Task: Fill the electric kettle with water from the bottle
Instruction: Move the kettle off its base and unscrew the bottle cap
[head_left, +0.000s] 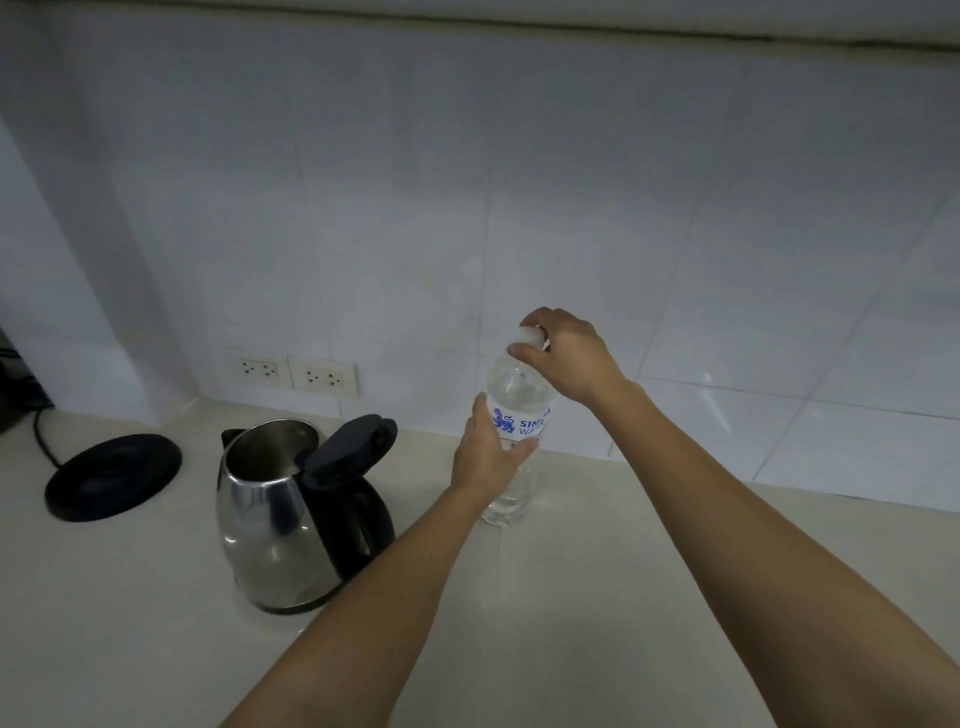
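Note:
A clear plastic water bottle (519, 387) with a blue-printed label stands upright on the counter near the wall. My left hand (488, 452) wraps around its middle. My right hand (563, 351) pinches the white cap (531, 335) on top from above. To the left stands the steel electric kettle (270, 525) with a black handle; its black lid (349, 449) is flipped up and the inside is visible. The kettle is off its base.
The round black kettle base (113, 475) lies on the pale counter (597, 597) at left, its cord running to the back left. Two wall sockets (293, 373) sit low on the white tiled wall. A dark object shows at the far left edge.

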